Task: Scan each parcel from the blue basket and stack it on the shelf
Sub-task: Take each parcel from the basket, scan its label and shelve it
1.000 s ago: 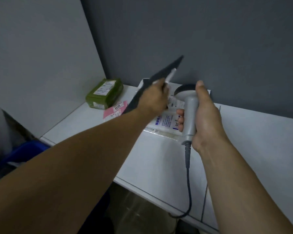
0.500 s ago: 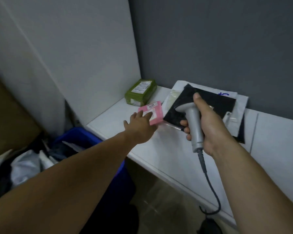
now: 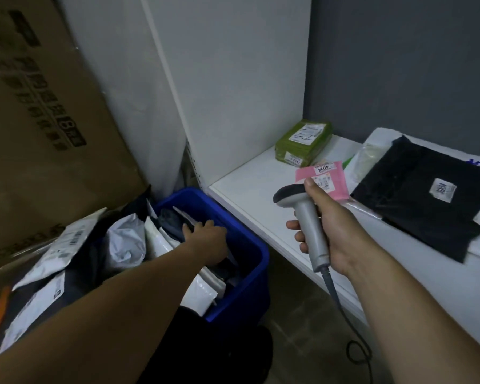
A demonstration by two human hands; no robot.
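Observation:
The blue basket [image 3: 251,246] stands on the floor left of the white shelf [image 3: 250,198], full of white and dark poly parcels. My left hand [image 3: 208,241] is down inside it, fingers curled on a dark grey parcel [image 3: 172,218]; its grip is hidden. My right hand [image 3: 337,234] holds the grey barcode scanner [image 3: 306,228] upright over the shelf's front edge. On the shelf lie a green parcel [image 3: 302,146], a pink parcel [image 3: 326,177] and a flat black parcel [image 3: 410,195] on top of white ones.
A big cardboard box [image 3: 39,106] leans behind the basket at left. More white parcels [image 3: 47,261] spill beside the basket. The scanner's cable [image 3: 355,350] hangs down to the floor. A white side panel [image 3: 233,79] walls the shelf's left end.
My left hand let go of the black parcel on the shelf stack and swung down left into the blue basket. My view turned left and down. The scanner stayed in my right hand.

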